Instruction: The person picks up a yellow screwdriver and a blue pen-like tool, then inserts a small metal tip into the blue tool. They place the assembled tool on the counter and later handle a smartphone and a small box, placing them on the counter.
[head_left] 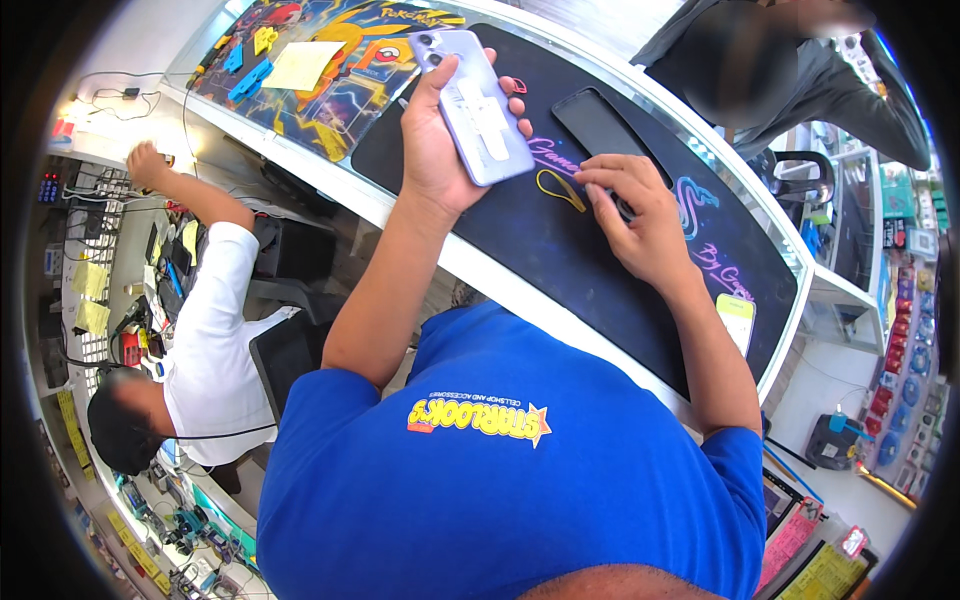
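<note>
My left hand (pixel 440 150) is wrapped round a lavender smartphone (pixel 500 125), raised over the black mat with its back and camera lenses turned up. A whitish label or strip lies across the phone's back. Lower and to the right, my right hand (pixel 640 220) hovers at the mat with bent fingers, thumb tip and fingertips close together. Whatever is between them is too small to make out. Just left of these fingertips lies a thin yellow loop (pixel 560 190). Behind the right hand a black phone-like slab (pixel 605 125) rests flat on the mat.
The black printed mat (pixel 540 260) covers a white-edged counter. On a colourful mat (pixel 340 90) at the far left lie a pale paper (pixel 303 65) and blue pieces (pixel 250 80). A yellow-and-white phone-shaped item (pixel 736 320) sits at right. One person (pixel 215 340) works at left, another (pixel 780 80) is across the counter.
</note>
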